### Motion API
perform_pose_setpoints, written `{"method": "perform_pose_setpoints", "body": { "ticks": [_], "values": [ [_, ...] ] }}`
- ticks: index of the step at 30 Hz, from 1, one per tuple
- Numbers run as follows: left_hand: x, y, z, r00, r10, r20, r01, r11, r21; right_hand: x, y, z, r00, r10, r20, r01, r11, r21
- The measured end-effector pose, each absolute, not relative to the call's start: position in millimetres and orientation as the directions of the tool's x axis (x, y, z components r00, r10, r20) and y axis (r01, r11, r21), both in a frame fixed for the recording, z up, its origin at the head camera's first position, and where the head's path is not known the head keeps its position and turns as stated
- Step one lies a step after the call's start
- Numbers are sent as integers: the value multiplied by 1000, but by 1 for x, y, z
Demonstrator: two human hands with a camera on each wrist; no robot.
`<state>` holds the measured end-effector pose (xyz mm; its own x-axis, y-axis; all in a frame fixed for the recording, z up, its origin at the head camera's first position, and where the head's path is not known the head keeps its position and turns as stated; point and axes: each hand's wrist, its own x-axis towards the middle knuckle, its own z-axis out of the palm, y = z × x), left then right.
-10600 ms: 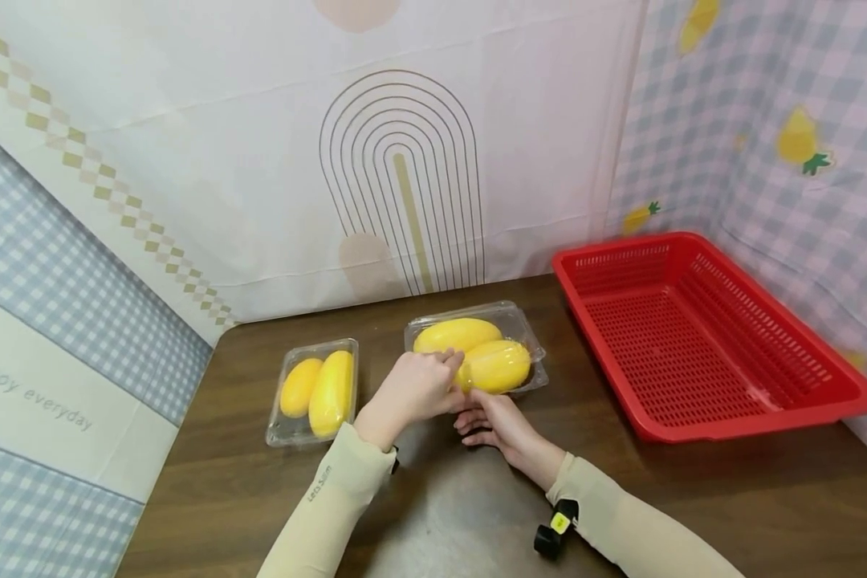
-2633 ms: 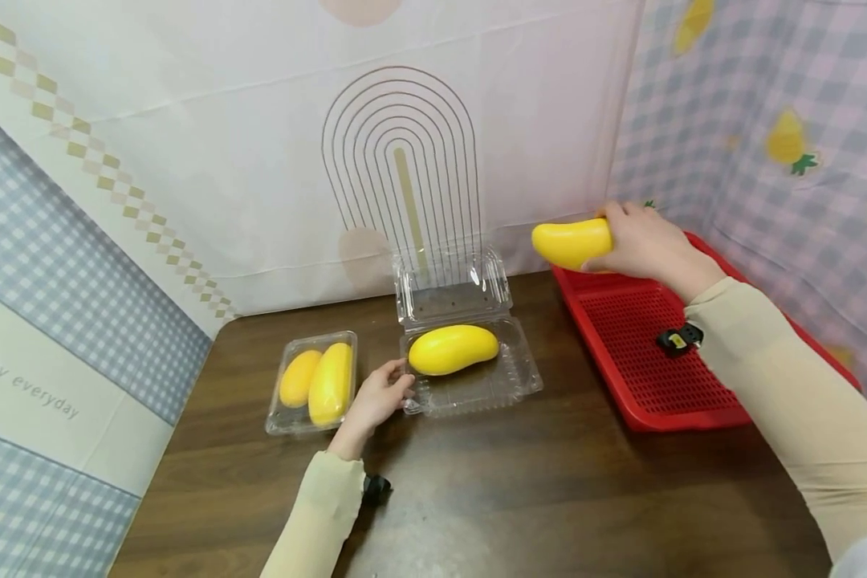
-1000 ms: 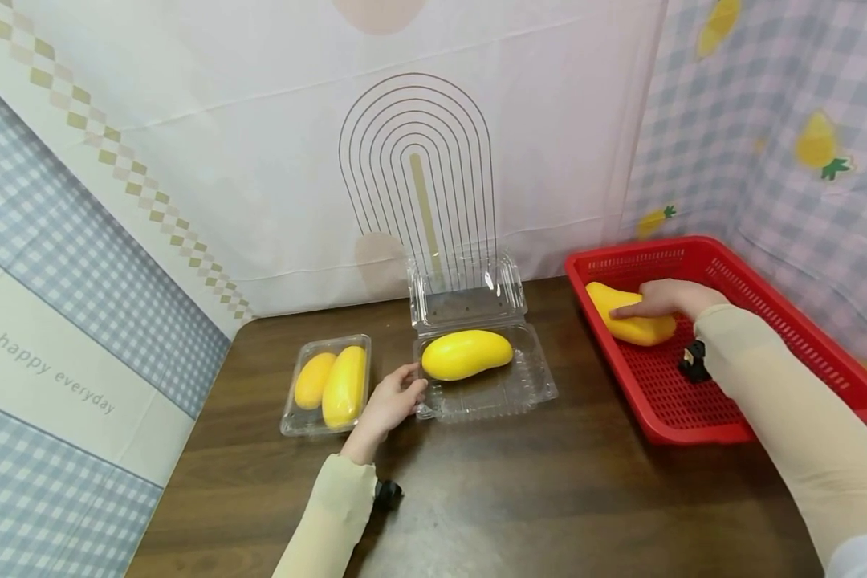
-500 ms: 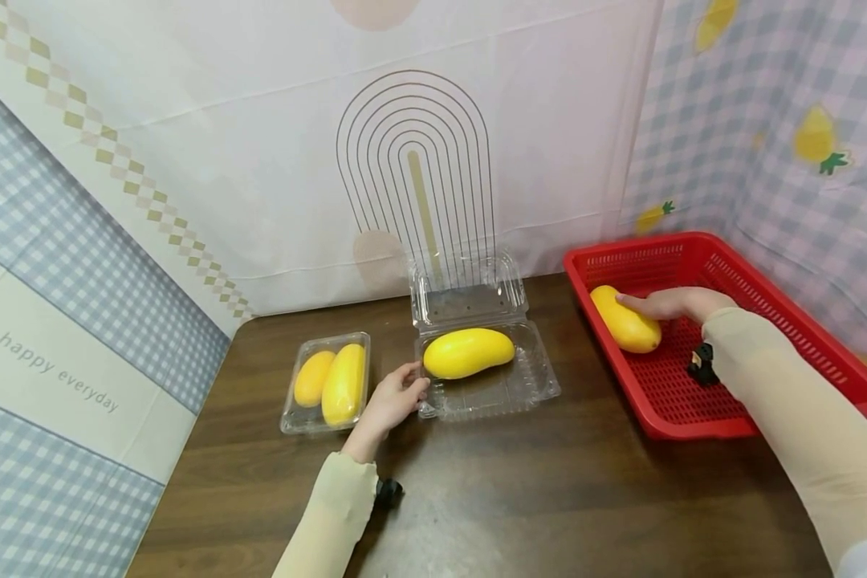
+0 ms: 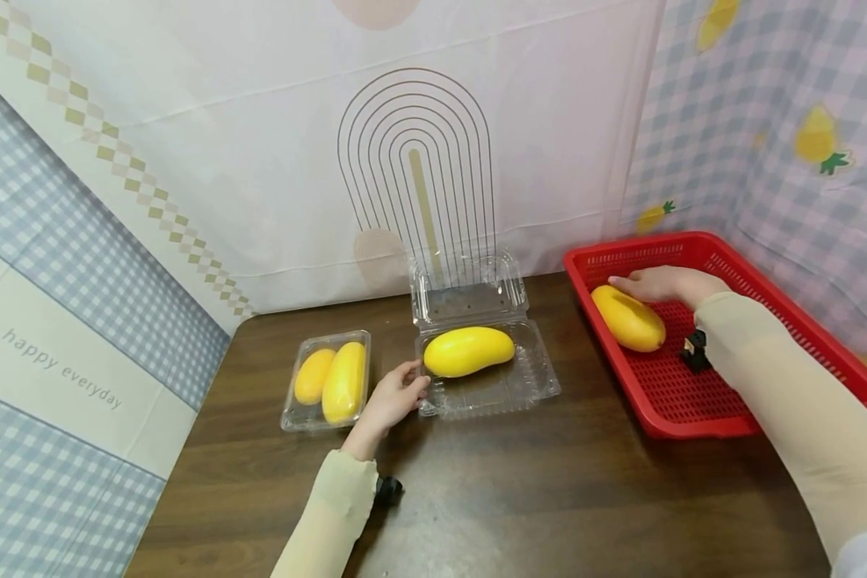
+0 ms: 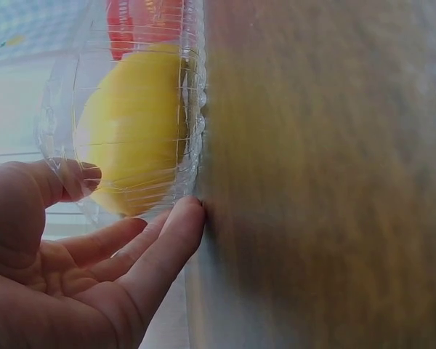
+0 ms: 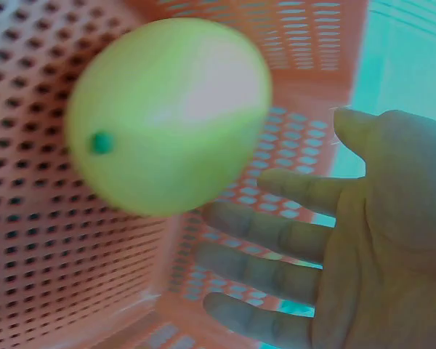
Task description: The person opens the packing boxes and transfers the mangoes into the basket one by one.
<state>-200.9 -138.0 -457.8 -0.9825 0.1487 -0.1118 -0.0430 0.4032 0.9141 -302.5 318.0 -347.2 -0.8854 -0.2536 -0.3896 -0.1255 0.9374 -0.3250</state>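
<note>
The right hand point(image 5: 665, 283), earlier beside the clear box point(image 5: 491, 397), has gone over to the red basket point(image 5: 646, 417) at its 3 o'clock. One mango point(image 5: 628, 323) has left the box; it hung from that hand and now lies in the basket's 9 o'clock side. The hand has let go and risen towards 12 o'clock, fingers point(image 7: 269, 227) straightened. The box's lid point(image 5: 470, 307), closed at first, now stands up at 12 o'clock. The left hand point(image 5: 390, 399) has shifted to the box's 8 o'clock corner.
</note>
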Motion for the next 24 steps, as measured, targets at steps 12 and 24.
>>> {"method": "perform_pose_setpoints", "body": {
  "ticks": [12, 24],
  "values": [
    [-195, -134, -444, -980, 156, -124, -54, 389, 920, -311, 251, -305, -947, -316, -47, -287, 905, -314],
    [-200, -137, -455, -979, 162, -124, -57, 365, 929, -309, 159, -301, -849, -527, -36, -477, 795, -375]
  ]
}}
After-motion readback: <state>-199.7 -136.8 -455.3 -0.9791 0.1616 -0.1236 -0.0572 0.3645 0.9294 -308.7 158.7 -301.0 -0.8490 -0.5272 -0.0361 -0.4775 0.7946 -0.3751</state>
